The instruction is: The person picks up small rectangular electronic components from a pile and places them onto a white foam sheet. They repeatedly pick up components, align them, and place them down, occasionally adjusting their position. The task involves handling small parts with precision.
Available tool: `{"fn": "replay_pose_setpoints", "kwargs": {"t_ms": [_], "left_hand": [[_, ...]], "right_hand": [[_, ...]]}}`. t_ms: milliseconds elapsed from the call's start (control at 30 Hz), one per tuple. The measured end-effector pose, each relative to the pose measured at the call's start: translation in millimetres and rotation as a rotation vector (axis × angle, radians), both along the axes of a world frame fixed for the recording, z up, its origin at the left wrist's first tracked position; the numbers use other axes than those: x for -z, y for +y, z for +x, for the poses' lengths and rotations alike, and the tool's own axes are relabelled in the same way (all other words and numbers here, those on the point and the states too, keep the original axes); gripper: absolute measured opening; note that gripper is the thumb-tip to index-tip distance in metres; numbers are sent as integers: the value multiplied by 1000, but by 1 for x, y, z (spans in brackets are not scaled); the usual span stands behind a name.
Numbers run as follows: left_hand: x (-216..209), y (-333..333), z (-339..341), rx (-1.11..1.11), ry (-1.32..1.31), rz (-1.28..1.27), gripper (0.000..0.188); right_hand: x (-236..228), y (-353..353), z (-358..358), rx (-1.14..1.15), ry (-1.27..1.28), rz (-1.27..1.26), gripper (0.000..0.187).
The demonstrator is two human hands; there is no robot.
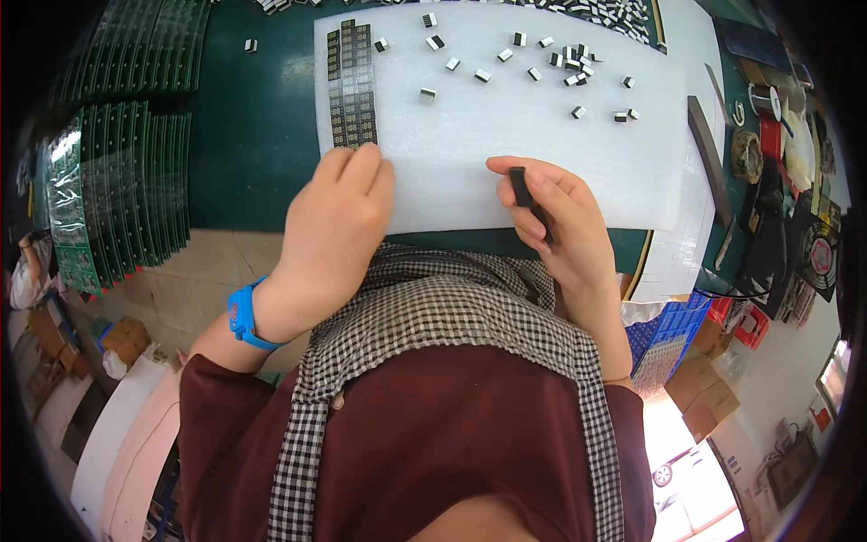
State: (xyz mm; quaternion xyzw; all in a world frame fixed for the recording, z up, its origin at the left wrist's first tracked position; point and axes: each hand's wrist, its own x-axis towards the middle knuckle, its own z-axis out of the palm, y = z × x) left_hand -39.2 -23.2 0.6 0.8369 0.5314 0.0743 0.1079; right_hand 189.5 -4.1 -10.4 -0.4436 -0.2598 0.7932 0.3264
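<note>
My left hand (343,212) is closed at the near end of two side-by-side rows of small black digit display modules (351,86). Its fingertips point down at the rows, and whatever they pinch is hidden under the hand. To the right, my right hand (564,212) is closed around a short black bar (531,203), held tilted between thumb and fingers above the near edge of the white foam sheet (433,185). Loose display modules with white sides and dark faces, such as one module (428,94), lie scattered over the sheet, with a small cluster (574,63) toward the right.
Stacks of green circuit boards (126,194) stand upright on the left of the green table (239,154). A pile of loose modules (605,14) lies at the far edge. At the right are a dark strip (709,158), a solder spool (764,101) and a blue crate (664,334).
</note>
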Motion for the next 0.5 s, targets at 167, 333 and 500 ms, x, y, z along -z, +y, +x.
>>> {"fn": "replay_pose_setpoints", "kwargs": {"t_ms": [167,333,500], "left_hand": [[19,-5,4,176,238,322,15],[3,28,-21,193,-201,37,6],[1,28,-11,-310,-1274,-863,13]], "right_hand": [[-1,3,-1,30,105,-73,32],[-1,-2,2,57,37,48,24],[-2,-8,-17,79,-523,727,19]]}}
